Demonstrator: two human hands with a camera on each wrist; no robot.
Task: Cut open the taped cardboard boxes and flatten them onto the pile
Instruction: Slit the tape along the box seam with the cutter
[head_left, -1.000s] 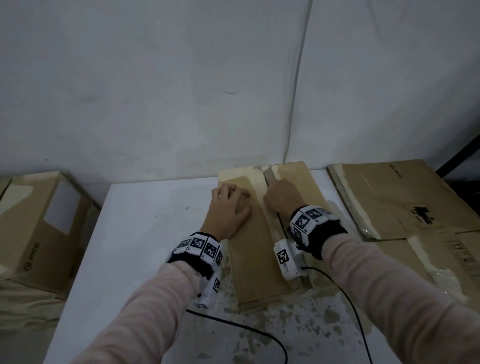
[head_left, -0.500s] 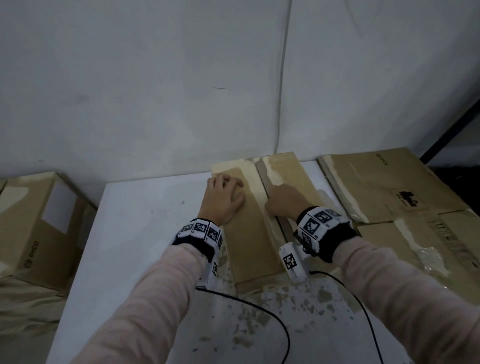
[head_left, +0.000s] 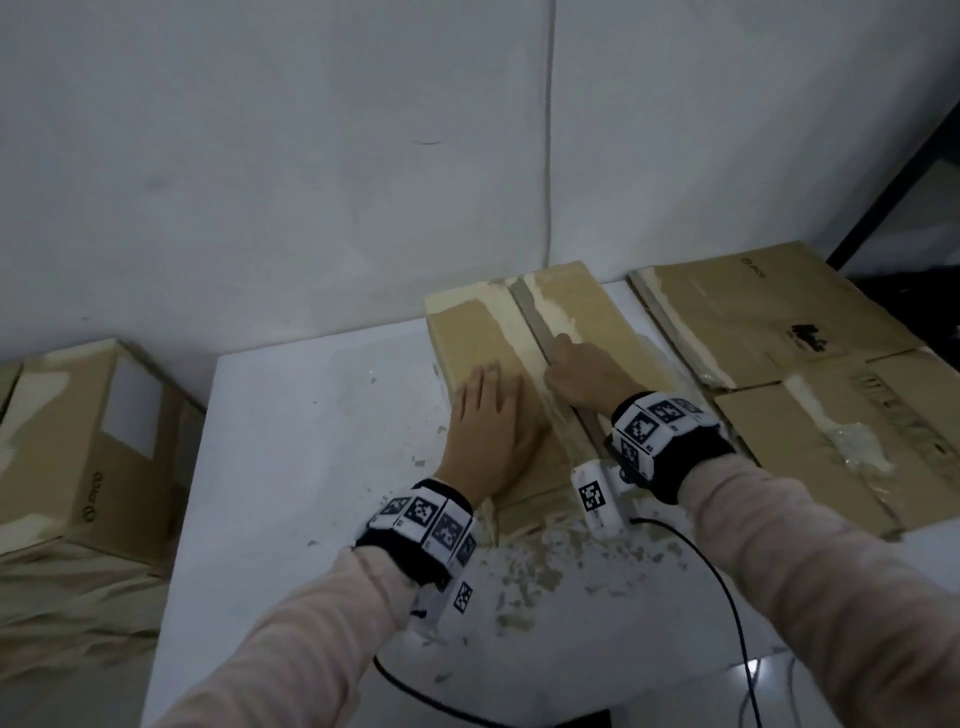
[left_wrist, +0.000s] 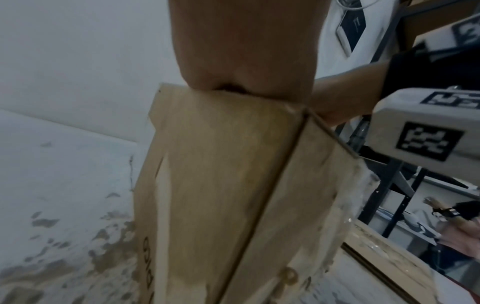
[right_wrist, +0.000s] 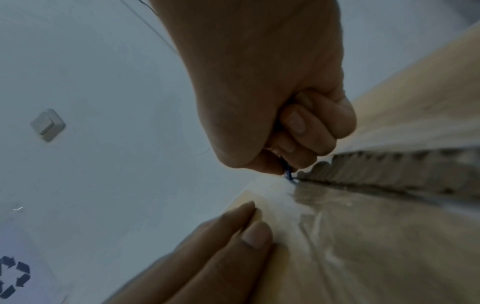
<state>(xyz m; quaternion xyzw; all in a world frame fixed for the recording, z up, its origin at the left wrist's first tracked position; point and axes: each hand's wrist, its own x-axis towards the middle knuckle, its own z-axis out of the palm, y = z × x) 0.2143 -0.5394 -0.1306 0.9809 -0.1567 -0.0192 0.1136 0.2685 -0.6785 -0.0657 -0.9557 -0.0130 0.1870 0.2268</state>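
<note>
A taped cardboard box (head_left: 467, 338) lies on the white table (head_left: 311, 441), its top seam running away from me. My left hand (head_left: 488, 415) presses flat on the left flap, fingers straight. My right hand (head_left: 582, 371) is curled in a fist around a small blue cutter (right_wrist: 289, 175), whose tip sits in the seam (head_left: 535, 322) between the flaps. In the right wrist view the split flap edge (right_wrist: 389, 168) shows behind the blade, and the left hand's fingertips (right_wrist: 255, 234) rest on the taped flap. The left wrist view shows the box (left_wrist: 221, 185) under my palm.
A pile of flattened cardboard (head_left: 779, 332) lies on the table to the right of the box. Another taped box (head_left: 88, 441) stands off the table at the left. Paper scraps (head_left: 530, 571) litter the near table. A black cable (head_left: 727, 597) trails from my right wrist.
My right hand with the cutter has drawn back along the seam toward me, leaving the far seam split. The left hand has slid nearer too and flattened out.
</note>
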